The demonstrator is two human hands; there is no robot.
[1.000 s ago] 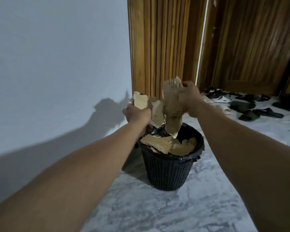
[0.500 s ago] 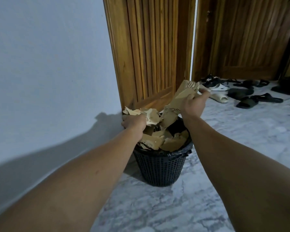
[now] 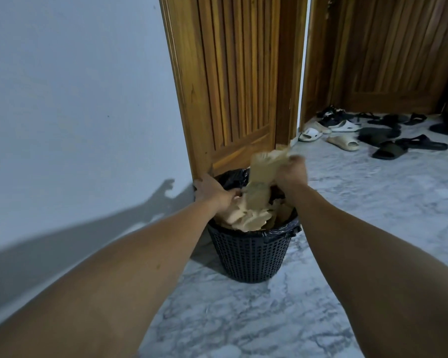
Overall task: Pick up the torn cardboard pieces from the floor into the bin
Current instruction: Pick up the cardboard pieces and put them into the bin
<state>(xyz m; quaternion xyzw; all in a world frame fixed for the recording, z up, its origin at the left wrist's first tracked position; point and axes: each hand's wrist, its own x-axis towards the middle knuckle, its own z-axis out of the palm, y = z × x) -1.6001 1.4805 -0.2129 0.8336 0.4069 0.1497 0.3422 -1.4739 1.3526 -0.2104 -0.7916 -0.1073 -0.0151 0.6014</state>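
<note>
A black lattice bin with a black liner stands on the marble floor by the wall corner. Torn brown cardboard pieces fill it to the rim. My right hand grips a long cardboard strip that stands upright over the bin, blurred by motion. My left hand is open with fingers spread over the bin's left rim, its palm down on the pile; it holds nothing.
A white wall runs along the left. A wooden door stands right behind the bin. Several sandals and slippers lie on the floor at the back right. Marble floor spreads in front.
My left hand has let its cardboard pieces go into the bin and opened over the rim. My right hand has come lower with the strip.
</note>
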